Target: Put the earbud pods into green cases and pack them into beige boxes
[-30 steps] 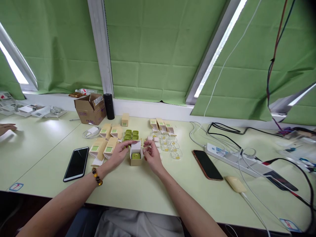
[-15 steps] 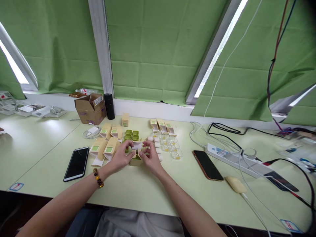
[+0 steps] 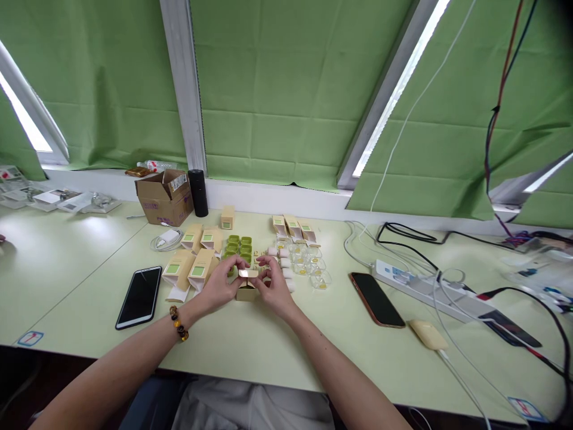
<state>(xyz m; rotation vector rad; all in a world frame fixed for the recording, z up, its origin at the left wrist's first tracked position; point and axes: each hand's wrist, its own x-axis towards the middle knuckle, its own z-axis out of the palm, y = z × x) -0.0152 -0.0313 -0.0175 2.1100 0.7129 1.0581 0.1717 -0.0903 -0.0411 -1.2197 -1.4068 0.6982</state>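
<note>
A small kraft cardboard box [image 3: 246,294] stands on the table between my hands, its top flap [image 3: 248,273] bent over toward me. My left hand [image 3: 224,279] pinches the flap's left side with thumb and fingers. On the other side, my right hand [image 3: 274,285] is closed at the flap's right edge. Just behind are green square cups [image 3: 239,245] in rows. To the right lie white cylindrical pieces [image 3: 285,263] and clear plastic cups [image 3: 313,263] with yellow bits in them. Several open kraft boxes [image 3: 201,266] rest left of my left hand.
Three open boxes [image 3: 293,230] and one upright box [image 3: 227,218] stand farther back. Phones lie at left [image 3: 138,297] and right [image 3: 376,300]. A power strip [image 3: 430,292] with cables occupies the right; a brown carton [image 3: 165,198] and black cylinder [image 3: 198,193] stand back left.
The box's top flap, which was raised, has been folded down toward me over the opening. Both hands have stayed at the box, with only their fingers shifting.
</note>
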